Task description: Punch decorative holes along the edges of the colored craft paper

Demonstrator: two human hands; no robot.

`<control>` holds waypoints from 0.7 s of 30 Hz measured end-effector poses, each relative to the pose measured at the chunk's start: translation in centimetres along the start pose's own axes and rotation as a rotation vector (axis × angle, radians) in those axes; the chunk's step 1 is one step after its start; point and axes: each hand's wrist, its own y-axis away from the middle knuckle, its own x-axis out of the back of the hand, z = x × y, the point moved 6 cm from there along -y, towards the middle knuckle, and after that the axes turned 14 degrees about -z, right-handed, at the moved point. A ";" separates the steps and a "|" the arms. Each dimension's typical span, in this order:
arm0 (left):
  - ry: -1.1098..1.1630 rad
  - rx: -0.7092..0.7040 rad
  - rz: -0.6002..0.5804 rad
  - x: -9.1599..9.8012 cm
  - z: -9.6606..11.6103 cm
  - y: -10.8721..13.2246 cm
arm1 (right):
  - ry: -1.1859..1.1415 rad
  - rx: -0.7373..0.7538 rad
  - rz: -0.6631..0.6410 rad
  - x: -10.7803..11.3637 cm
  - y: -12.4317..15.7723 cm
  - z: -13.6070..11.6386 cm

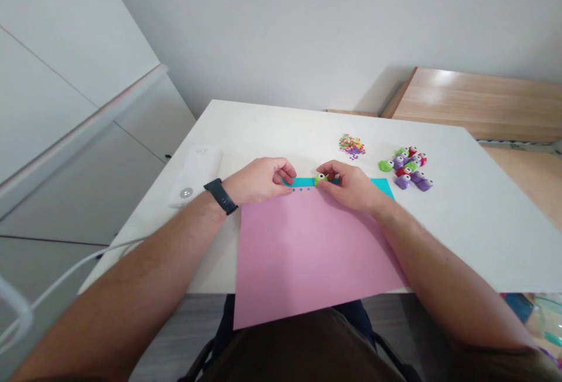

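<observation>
A large pink paper sheet [316, 253] lies in front of me, its near edge hanging past the table's edge. Along its far side shows a strip of blue paper [380, 184]. My right hand [351, 186] pinches a small green craft punch [320, 179] with a white top at the far edge of the sheet. Just left of it, three small blue marks [301, 190] sit in a row on the pink. My left hand [267, 180] rests at the far left of the papers, fingers loosely curved, thumb and forefinger apart with blue paper visible between them.
Several green, purple and red craft punches [410, 168] are grouped at the right. Colourful small paper bits [352, 145] form a pile behind my right hand. A white device [195, 174] is on the table's left. Beyond the table stands a wooden surface [478, 101].
</observation>
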 end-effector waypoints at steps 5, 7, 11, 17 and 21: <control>-0.028 -0.046 -0.041 -0.3 0.2 0.0 | 0.058 0.019 -0.018 0.0 0.1 -0.2; -0.022 -0.057 -0.050 -0.4 0.3 -0.1 | 0.090 0.035 -0.012 0.0 0.0 -0.2; -0.019 -0.047 -0.047 -0.4 0.2 -0.2 | 0.128 0.069 -0.014 0.0 0.0 -0.2; -0.007 -0.053 -0.051 -0.5 0.1 -0.2 | 0.139 0.157 -0.044 -0.3 0.0 -0.4; 0.002 -0.055 -0.054 -0.5 0.0 -0.2 | 0.154 0.158 -0.055 -0.6 -0.1 -0.4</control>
